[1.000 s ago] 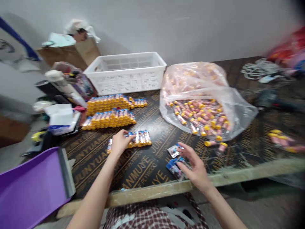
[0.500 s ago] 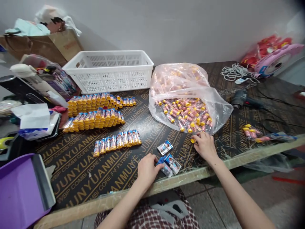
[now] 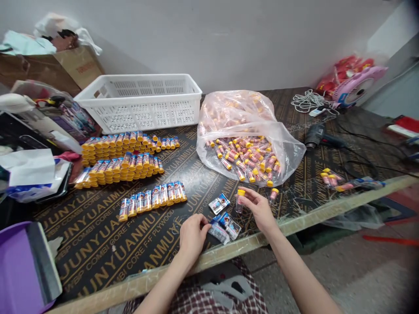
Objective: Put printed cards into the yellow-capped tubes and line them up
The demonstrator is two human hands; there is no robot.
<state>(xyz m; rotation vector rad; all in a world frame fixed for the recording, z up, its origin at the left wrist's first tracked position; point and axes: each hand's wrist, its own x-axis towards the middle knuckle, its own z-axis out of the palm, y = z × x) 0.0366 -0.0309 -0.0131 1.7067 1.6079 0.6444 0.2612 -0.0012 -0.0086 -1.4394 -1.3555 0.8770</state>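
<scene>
- Your right hand [image 3: 261, 211] pinches a small capped tube [image 3: 240, 203] between thumb and fingers, yellow cap uppermost; you have it just in front of the plastic bag [image 3: 234, 104], on your side of it.
- Your left hand [image 3: 192, 235] is nearer you than the plastic bag and to its left, fingers bent, thumb and fingertips at the edge of a small pile of flat printed packets [image 3: 225, 226]; whether you grip one there, I cannot tell.
- Between that pile and the plastic bag, you have a single packet [image 3: 219, 203] lying flat.
- A loose tube [image 3: 273, 196] is just in front of the plastic bag's mouth, beside your right hand.
- Inside the plastic bag, you see many pink tubes [image 3: 250, 159] with yellow caps.
- Left of the plastic bag, you have a row of blue-labelled tubes [image 3: 153, 198] side by side; behind that row are a front stack [image 3: 121, 170] and a rear stack [image 3: 113, 144] of similar tubes.
- Just beside the plastic bag, on its left, you see a white basket [image 3: 140, 113].
- Right of the plastic bag are a drill [image 3: 316, 135], near its corner, and, farther off, a pink fan [image 3: 358, 89] and a few more tubes [image 3: 332, 179].
</scene>
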